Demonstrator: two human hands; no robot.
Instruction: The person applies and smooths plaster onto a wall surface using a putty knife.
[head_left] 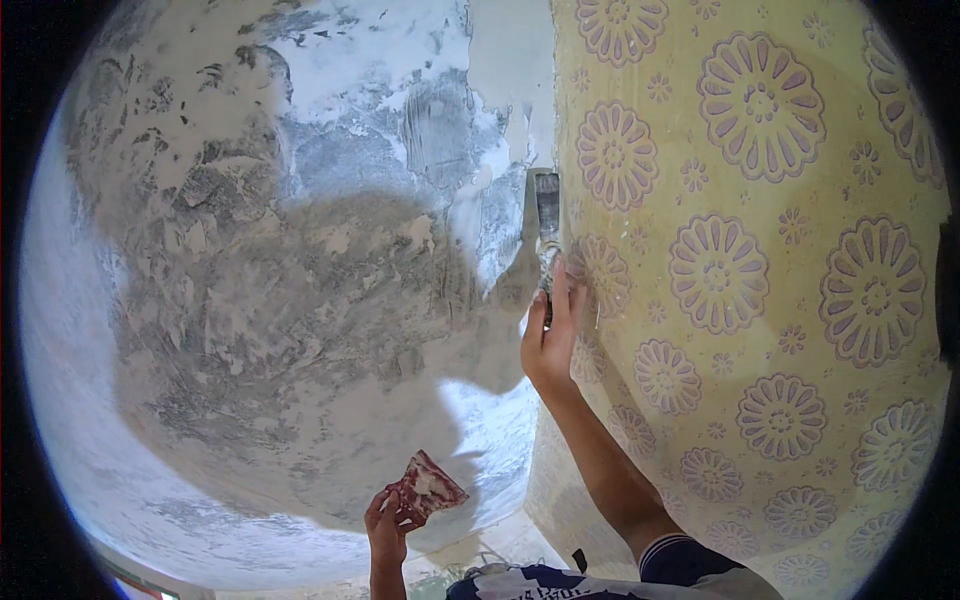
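My right hand (556, 335) is raised to the wall corner, its fingers wrapped round the handle of a putty knife (547, 205). The knife points upward, its flat blade at the edge of the grey plastered wall (330, 290) where it meets the patterned wall. Lower down, my left hand (388, 525) grips a reddish-brown plate (428, 487) smeared with whitish putty, held out in front of the plastered wall. Whether the blade presses on the wall or stands just off it, I cannot tell.
On the right runs a yellow wall (720, 345) with purple-outlined flower patterns. A smooth pale strip of putty (512, 60) lies along the corner above the knife. White patches and rough grey areas mark the plastered wall, and shadows fall across it.
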